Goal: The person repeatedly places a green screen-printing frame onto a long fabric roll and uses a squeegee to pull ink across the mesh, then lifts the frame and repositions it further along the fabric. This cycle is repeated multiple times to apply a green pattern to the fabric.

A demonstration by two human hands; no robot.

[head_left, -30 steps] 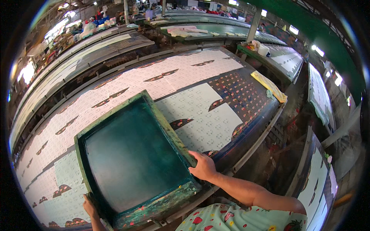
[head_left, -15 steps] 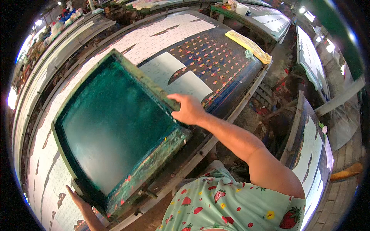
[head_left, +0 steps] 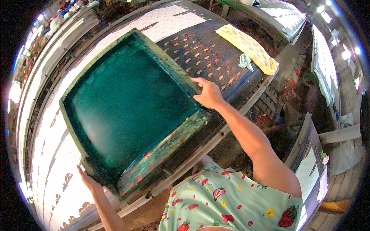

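Observation:
A large screen printing frame with a dark green mesh spans the middle of the view, tilted over the long printing table. Paint stains its wide near rail. My right hand grips the frame's right edge near its near corner, fingers over the rail. At the lower left corner, my left hand holds the frame's side, its fingers partly hidden. Beneath and to the left lies white printed sheeting with dark gaps. Beyond my right hand, the dark tabletop carries rows of small coloured printed spots.
A folded yellow patterned cloth and a pale green rag lie at the table's far right end. A rail runs along the near edge. Other long tables stand to the right and behind.
The frame has shifted right and farther along the table with both hands on it. It now covers the pale sheets that showed beside it earlier.

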